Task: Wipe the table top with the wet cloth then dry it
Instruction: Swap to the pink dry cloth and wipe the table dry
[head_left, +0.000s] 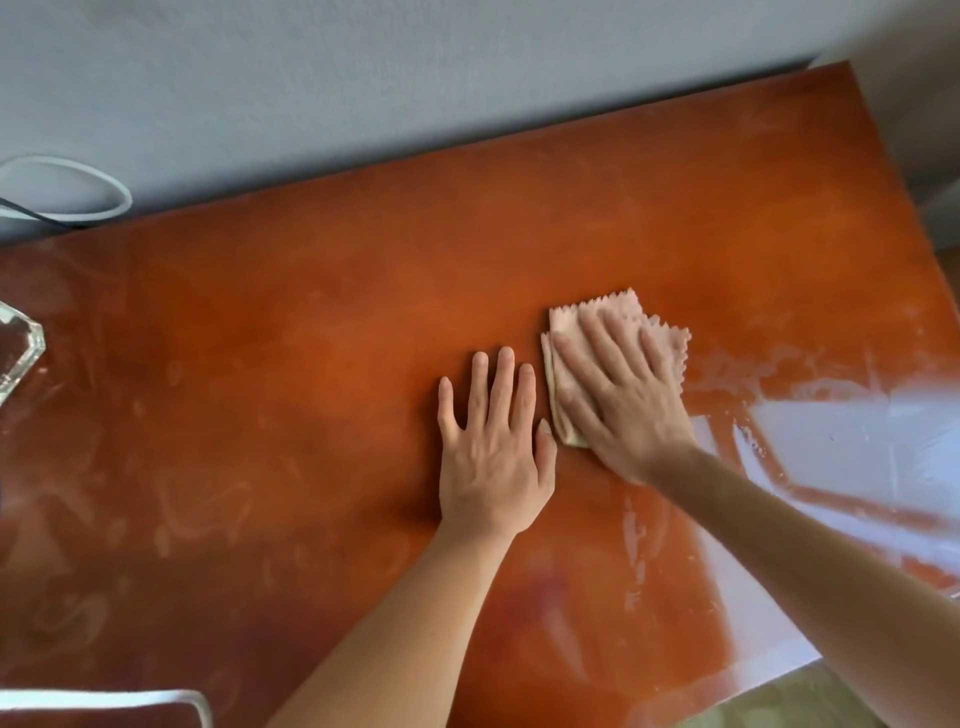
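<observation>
Cloth (660, 332), pale pink, folded, zigzag-cut edges, lies flat on orange-brown table top (311, 364), right of centre, roughly midway between far and near edges. Right hand (618, 395) lies palm-down on it, fingers straight and spread, pressing flat, not curled round it; far scalloped edge and left fold of cloth stick out past the fingertips. Left hand (493, 447) flat on bare table just beside cloth's left edge, fingers straight and close together, thumb tip almost touching the cloth corner, holding nothing. Both forearms come in from the near edge, right one crossing from lower right. Table's far edge runs along grey wall (415, 78), dark gap line between them. Right edge of table slopes down past the upper right corner; floor visible beyond it. Near-right portion of surface shows bright window glare and wet streaks (779, 384) right of the cloth. Large open stretch of table to the left of the hands, with faint dried swirl marks. At far left edge a clear glass object (21, 353), cut off by frame, well apart from hands. White cable loop (104, 182) against wall at upper left, off the table. Clear rim of another object (156, 699) at bottom left, mostly out of frame.
</observation>
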